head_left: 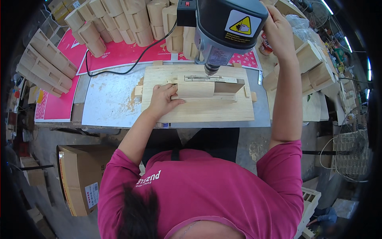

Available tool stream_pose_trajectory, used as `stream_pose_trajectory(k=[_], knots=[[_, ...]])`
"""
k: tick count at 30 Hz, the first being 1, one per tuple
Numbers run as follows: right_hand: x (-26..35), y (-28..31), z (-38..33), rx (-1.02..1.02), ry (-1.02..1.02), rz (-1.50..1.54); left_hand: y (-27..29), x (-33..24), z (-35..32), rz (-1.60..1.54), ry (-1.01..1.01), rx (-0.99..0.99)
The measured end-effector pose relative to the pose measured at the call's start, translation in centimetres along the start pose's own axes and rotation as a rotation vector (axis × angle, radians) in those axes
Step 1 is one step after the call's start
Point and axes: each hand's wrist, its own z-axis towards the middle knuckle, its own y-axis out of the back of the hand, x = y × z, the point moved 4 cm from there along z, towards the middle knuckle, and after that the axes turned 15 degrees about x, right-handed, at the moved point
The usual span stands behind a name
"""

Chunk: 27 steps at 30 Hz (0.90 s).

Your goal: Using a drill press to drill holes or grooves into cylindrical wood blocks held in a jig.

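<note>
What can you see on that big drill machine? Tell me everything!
The drill machine has a smooth black hood and a grey lower body, looking like plastic and metal. On its left is a black box with a red switch. A yellow warning triangle marks its front. Its silvery chuck points down above the wooden board. The right grip is at its right side; what it holds is hidden.

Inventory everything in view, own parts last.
drill press: 1, black and grey, upper centre
wooden workpiece: 1, pale, below drill
wooden board: 1, pale, under workpiece
table: 1, grey, centre
wooden blocks: many, pale, back, left, right
printed sheets: several, pink, table's back and left
cable: 1, black, left of drill
cardboard box: 1, brown, floor, left
Edges: too cluttered to count
shirt: 1, magenta, lower centre
left hand: 1, bare, at workpiece's left end
right hand: 1, bare, at drill's right
</note>
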Motion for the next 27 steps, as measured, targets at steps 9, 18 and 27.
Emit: stream_pose_trajectory(k=[9, 18, 27], knots=[[0.4, -1.2, -8.1, -0.149, 0.234, -0.387, 0.3, 0.2, 0.1, 0.007, -0.006, -0.013], [-5.2, -6.3, -13.7, -0.413, 0.457, -0.243, -0.3, 0.0, 1.0, 0.038, -0.076, -0.051], [-8.4, -9.7, -13.8, -0.455, 0.522, -0.084, -0.2, -1.0, 0.5, -0.384, 0.066, 0.036]])
